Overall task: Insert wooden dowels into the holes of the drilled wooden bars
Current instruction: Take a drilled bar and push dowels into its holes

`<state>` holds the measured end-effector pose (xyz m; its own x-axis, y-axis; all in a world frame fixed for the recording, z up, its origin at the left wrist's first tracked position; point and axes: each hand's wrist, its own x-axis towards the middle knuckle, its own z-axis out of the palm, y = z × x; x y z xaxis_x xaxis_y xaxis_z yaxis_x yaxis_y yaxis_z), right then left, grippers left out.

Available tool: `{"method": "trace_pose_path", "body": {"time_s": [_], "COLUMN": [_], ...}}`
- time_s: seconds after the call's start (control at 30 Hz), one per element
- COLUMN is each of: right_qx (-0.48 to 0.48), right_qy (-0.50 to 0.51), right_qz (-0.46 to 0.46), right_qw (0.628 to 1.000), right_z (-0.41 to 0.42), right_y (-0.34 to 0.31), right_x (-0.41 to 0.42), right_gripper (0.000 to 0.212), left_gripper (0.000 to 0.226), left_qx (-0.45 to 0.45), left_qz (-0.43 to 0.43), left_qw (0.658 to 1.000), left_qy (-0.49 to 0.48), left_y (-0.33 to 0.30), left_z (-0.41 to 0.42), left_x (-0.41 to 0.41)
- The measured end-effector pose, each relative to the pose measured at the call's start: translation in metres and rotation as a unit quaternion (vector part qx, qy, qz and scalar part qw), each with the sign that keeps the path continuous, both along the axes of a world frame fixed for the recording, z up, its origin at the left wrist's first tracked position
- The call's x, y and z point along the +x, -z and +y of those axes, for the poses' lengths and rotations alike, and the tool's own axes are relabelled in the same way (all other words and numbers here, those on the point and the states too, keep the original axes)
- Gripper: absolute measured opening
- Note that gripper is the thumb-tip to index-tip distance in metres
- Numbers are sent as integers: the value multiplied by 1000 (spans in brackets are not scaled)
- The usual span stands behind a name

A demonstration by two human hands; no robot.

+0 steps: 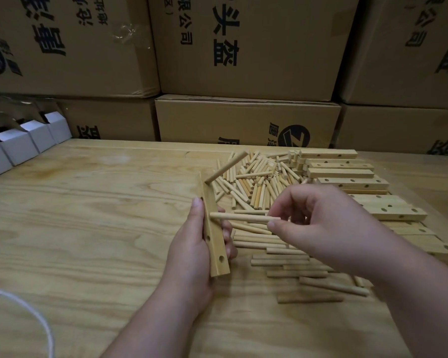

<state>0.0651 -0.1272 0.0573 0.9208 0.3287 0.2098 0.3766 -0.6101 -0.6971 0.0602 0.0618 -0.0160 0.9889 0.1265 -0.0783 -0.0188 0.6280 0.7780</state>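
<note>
At centre frame, our left hand (192, 244) grips a drilled bar (212, 228) upright over the plywood table (88, 215); our right hand (318, 228) pinches a dowel (243, 217) at it. Cartons (243, 47) wall the top; loose dowels (256, 182) lie centre right.

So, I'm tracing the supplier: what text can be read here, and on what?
"头盔": top middle box, large print.
"限公司": same box, smaller print.
"Z" in a round logo: lower middle box.
All other print is cropped or too skewed to read.
</note>
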Motion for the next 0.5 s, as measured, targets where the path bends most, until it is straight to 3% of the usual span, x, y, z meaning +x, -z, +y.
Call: {"method": "trace_pose_path", "body": {"time_s": [0.33,0.5], "right_qx": [28,-55], "right_qy": [-7,-34], "right_qz": [-20,-53], "right_qw": [999,996], "right_z": [-3,5], "right_y": [-7,-1], "right_x": [-2,-6], "right_gripper": [12,11], "left_gripper": [44,44], "left_qx": [70,168], "left_qz": [-32,-64], "left_qw": [997,984], "left_qy": [5,11], "left_y": [2,3], "left_z": [-3,-9], "left_x": [-3,-8]}}
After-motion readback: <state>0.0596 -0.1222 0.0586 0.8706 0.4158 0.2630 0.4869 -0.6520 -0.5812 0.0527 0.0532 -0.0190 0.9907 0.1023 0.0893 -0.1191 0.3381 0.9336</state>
